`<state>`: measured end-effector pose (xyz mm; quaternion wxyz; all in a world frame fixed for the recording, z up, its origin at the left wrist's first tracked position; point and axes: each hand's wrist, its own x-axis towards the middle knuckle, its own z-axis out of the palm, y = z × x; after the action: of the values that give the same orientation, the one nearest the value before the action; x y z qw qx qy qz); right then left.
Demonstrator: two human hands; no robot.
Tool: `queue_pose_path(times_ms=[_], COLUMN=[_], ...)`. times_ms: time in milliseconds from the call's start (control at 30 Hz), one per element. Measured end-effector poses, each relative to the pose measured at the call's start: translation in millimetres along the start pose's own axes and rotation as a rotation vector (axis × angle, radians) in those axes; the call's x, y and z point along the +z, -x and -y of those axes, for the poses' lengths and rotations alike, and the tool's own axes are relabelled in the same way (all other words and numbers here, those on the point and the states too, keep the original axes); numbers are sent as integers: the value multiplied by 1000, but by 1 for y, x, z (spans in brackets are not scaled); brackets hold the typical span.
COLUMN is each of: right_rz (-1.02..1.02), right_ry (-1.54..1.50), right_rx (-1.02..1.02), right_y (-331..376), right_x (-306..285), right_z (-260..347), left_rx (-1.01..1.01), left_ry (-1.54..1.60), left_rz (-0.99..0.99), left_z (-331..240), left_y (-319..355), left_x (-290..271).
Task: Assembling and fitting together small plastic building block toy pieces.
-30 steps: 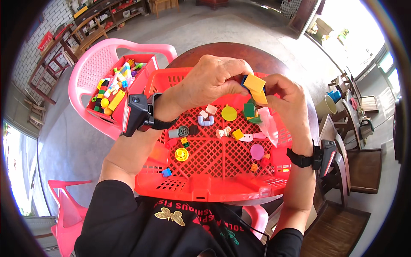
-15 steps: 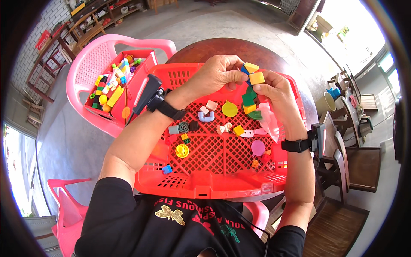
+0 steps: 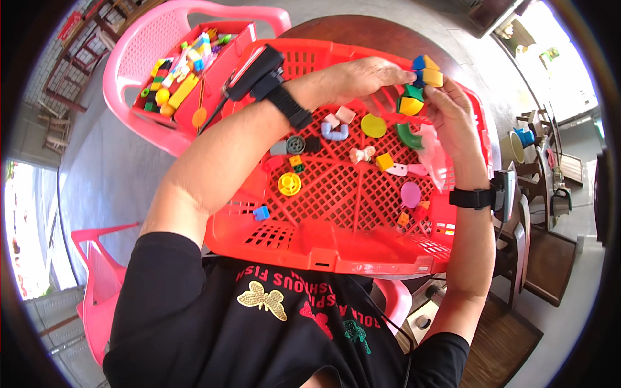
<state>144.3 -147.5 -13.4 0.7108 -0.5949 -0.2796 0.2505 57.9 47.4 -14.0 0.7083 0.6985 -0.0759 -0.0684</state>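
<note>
Above the far right part of a red plastic basket (image 3: 317,249), I hold a cluster of blue, yellow and green toy blocks (image 3: 428,74) between both hands. My right hand (image 3: 453,115) grips it from the right, its thumb against the blocks. My left hand (image 3: 362,79) reaches across from the left and pinches the blue part; some of its fingers are hidden. A green-and-yellow part (image 3: 411,101) hangs just below, and I cannot tell how firmly it is joined. Under my hands, a green curved piece (image 3: 408,136) lies in the basket beside a clear pinkish plastic piece (image 3: 433,155).
Inside the basket lie a yellow-green disc (image 3: 373,126), a purple disc (image 3: 410,194), a yellow wheel (image 3: 289,184), a toy knife (image 3: 404,169) and a small blue block (image 3: 261,213). At the left, a pink chair (image 3: 132,61) bears a red box (image 3: 242,40) of toys. A round brown table (image 3: 362,29) supports the basket.
The whole view has shifted, so the basket appears higher and farther right. Both hands have moved rightward over the basket with the blocks, and the green-and-yellow part sits closer to the blue ones.
</note>
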Motion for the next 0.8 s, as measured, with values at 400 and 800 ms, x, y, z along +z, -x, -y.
queue_pose_path(times_ms=[400,800], right_rz=[-4,283], right_ry=[682,1310], right_rx=[-98,-292], right_y=[0,3], right_x=[4,15], right_z=[-3,0], left_rx=[-168,-1310], left_ry=[-561,-1547], left_rz=[91,180], left_z=[6,61], left_y=[-3,-22], left_x=[-7,-58])
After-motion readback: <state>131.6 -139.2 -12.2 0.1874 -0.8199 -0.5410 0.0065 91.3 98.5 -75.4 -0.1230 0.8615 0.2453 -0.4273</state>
